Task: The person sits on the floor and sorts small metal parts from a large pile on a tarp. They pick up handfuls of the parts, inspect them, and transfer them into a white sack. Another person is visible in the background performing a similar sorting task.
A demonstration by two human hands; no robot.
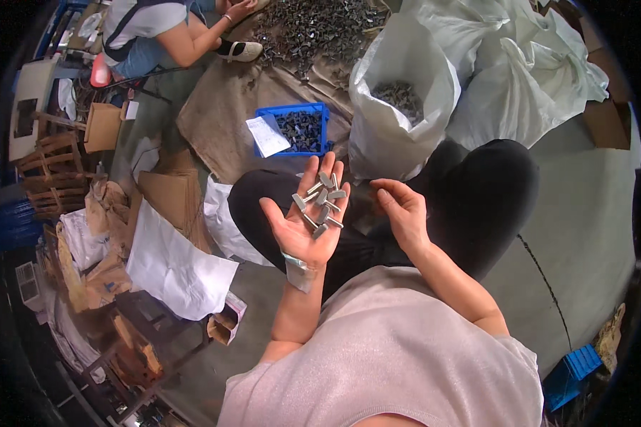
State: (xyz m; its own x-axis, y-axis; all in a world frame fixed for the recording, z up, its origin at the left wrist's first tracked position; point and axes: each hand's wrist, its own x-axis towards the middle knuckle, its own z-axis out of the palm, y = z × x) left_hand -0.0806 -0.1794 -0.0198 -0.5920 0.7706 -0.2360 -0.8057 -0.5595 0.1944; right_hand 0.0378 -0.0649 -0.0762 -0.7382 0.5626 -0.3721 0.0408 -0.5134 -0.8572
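My left hand (306,235) is palm up, fingers stretched out, holding several small grey metal T-shaped pieces (323,200) loose across the palm and fingers. A clear patch or strip is wrapped at that wrist. To its right, a little apart, my right hand (408,217) has its fingers curled in with thumb and forefinger close together; whether anything is between them I cannot make out. Ahead of the hands sits a blue plastic tray (325,128) of small dark pieces (300,131), with a white paper sheet (268,136) over its left corner.
An open white woven sack (377,142) with grey pieces stands ahead right, beside more white sacks (534,92). A heap of dark pieces (313,28) covers a brown cloth (214,121). Another person (164,32) sits far left. Cardboard (169,196) and a white sheet (181,267) lie left.
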